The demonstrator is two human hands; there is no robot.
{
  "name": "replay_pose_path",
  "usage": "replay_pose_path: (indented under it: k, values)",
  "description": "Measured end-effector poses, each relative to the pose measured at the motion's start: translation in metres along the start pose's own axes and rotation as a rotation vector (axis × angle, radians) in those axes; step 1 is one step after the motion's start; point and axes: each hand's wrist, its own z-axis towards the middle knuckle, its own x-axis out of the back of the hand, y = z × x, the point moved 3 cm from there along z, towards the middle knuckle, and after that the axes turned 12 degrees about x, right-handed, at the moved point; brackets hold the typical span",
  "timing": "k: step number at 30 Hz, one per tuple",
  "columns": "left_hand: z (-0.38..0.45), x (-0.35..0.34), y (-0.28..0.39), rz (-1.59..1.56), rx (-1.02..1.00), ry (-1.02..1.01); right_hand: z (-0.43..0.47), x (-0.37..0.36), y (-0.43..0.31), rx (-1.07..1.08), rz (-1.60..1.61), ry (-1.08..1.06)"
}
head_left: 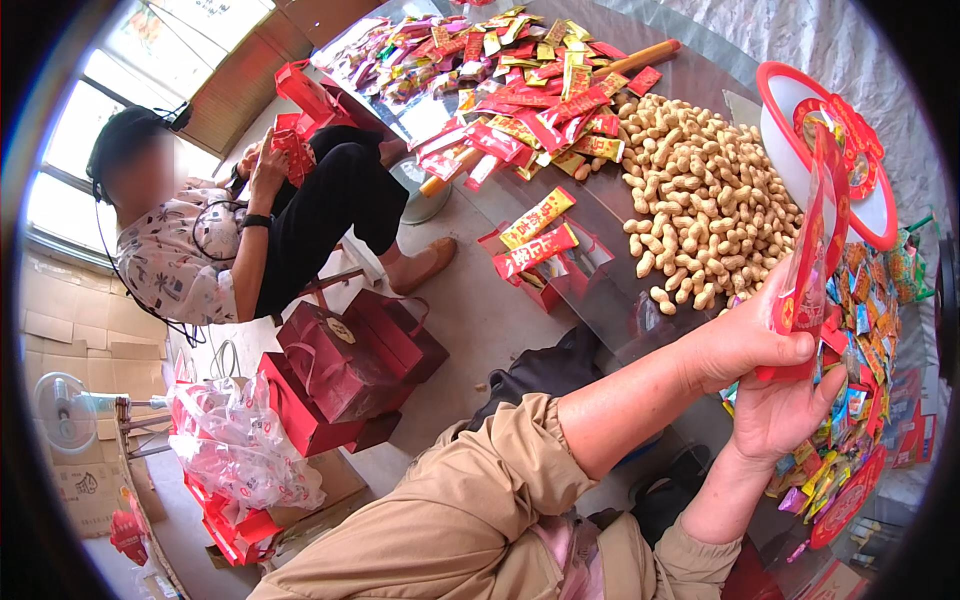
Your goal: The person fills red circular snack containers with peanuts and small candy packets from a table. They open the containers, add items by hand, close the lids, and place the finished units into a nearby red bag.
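My left hand [750,330] is closed on the lower part of a red and clear plastic packet [814,255], its thumb across the front. The packet stands upright in front of a white bowl with a red rim [780,124]. Just below, my right hand [780,416] is palm up at the packet's lower end; some of its fingers are hidden behind the packet, so its hold is unclear. A heap of unshelled peanuts [697,195] lies on the glass-topped table [600,300] beside my left hand. To the right are many small colourful wrapped snacks [862,300].
Red and yellow snack sachets [547,112] and purple-wrapped sweets [405,60] cover the table's far part. An open red box [555,277] with sachets sits at the edge. A seated person [195,225] holds a red packet. Dark red gift boxes [352,360] and plastic bags [240,442] stand on the floor.
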Motion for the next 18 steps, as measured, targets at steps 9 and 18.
replay_pose_path:
  k: [9,18]
  values:
    - [0.001,0.0028,-0.0032,-0.019,0.001,0.014,0.0004,0.0022,-0.0008,-0.014,-0.015,-0.03]
    - [0.0022,0.0032,-0.0046,-0.015,-0.011,0.015,-0.0006,0.0042,-0.0025,-0.001,-0.009,-0.001]
